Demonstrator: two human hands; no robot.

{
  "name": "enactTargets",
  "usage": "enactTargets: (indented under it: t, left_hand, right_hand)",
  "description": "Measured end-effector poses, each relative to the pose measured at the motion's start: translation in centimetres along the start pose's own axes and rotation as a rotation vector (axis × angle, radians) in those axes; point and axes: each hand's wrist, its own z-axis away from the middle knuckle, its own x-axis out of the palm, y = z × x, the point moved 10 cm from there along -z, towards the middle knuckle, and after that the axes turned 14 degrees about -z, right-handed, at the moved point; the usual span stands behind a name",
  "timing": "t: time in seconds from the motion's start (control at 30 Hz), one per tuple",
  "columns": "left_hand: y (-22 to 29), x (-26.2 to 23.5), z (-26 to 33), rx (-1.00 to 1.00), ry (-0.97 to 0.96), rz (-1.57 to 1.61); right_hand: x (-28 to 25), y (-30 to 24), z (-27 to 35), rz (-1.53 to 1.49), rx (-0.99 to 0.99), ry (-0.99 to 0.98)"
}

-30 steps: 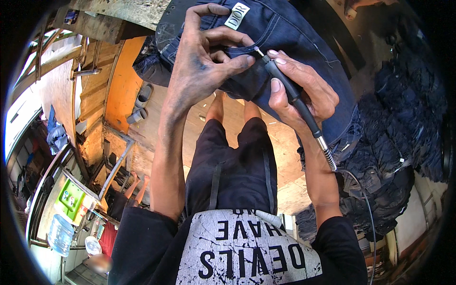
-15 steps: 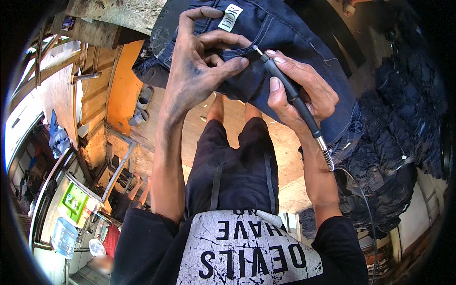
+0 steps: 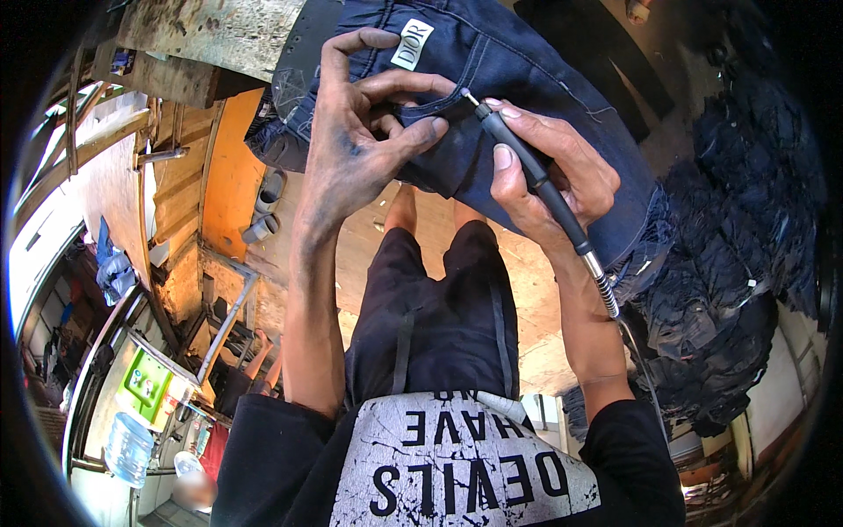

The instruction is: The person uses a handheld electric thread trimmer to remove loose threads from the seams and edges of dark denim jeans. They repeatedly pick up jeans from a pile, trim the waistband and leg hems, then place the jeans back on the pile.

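Note:
A dark blue denim garment (image 3: 536, 97) with a white label is spread over a dark support at the top of the view. My left hand (image 3: 351, 149) holds it by the curved pocket edge, fingers bent and one fingertip pressed near the seam. The thumb lies lower on the cloth. In my right hand (image 3: 562, 171) is a black pen-shaped rotary tool (image 3: 549, 193), gripped like a pencil. Its small rounded tip is at the pocket seam, close beside my left fingertip. A spring sleeve and a thin cable trail from its back end along my right forearm.
Piles of dark denim (image 3: 729, 263) stand on the right. Slippers (image 3: 263, 211) lie on the wooden floor by an orange panel (image 3: 230, 171). At lower left are a green tray (image 3: 145, 384), a water bottle (image 3: 129, 448) and part of another person (image 3: 250, 369).
Both hands and the tool have shifted slightly left over the denim. The tool's tip shows more now, by the left fingertip. The cable hangs closer to my right arm.

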Motion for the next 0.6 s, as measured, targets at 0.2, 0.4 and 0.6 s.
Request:
enactTargets:
  t: [0.2,0.4,0.6]
  left_hand:
    - [-0.15,0.07,-0.03,0.008,-0.014,-0.039]
    - [-0.05,0.07,0.1,0.005,-0.022,-0.01]
    - [0.02,0.02,0.05,0.021,-0.022,-0.047]
  right_hand:
    - [-0.14,0.06,0.05,0.026,0.004,0.005]
    - [-0.3,0.18,0.02,0.029,0.058,0.019]
    - [-0.45,0.61,0.06,0.047,0.125,0.029]
